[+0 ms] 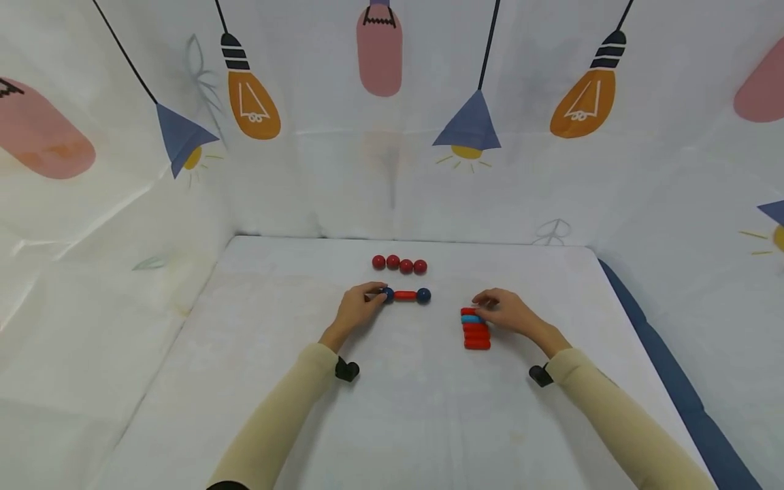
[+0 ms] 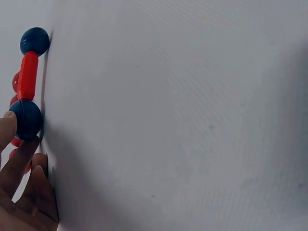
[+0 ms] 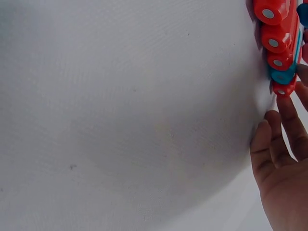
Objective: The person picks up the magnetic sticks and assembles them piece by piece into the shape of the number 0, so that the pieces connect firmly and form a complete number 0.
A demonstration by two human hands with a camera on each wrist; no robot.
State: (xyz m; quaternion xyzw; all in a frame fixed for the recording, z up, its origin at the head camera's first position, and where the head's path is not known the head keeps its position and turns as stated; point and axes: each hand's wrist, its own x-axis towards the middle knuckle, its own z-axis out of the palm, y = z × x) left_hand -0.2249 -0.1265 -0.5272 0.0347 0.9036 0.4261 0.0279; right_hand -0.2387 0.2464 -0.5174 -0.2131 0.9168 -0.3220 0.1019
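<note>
A short chain lies mid-table: a blue ball (image 1: 387, 295), a red rod (image 1: 405, 295) and a second blue ball (image 1: 423, 295). My left hand (image 1: 375, 294) pinches the near-left blue ball (image 2: 26, 119) between thumb and fingers (image 2: 19, 163); the red rod (image 2: 28, 75) runs on to the far blue ball (image 2: 34, 41). To the right lies a row of red rods (image 1: 476, 335) with one blue rod (image 1: 470, 318) among them. My right hand (image 1: 480, 303) is at the row's far end, its fingertips (image 3: 284, 108) around the last red rod (image 3: 284, 89) beside the blue rod (image 3: 284, 76).
Several red balls (image 1: 399, 264) lie in a line behind the chain. The white table (image 1: 392, 408) is walled by printed cloth on three sides. A blue strip (image 1: 674, 381) runs along its right edge.
</note>
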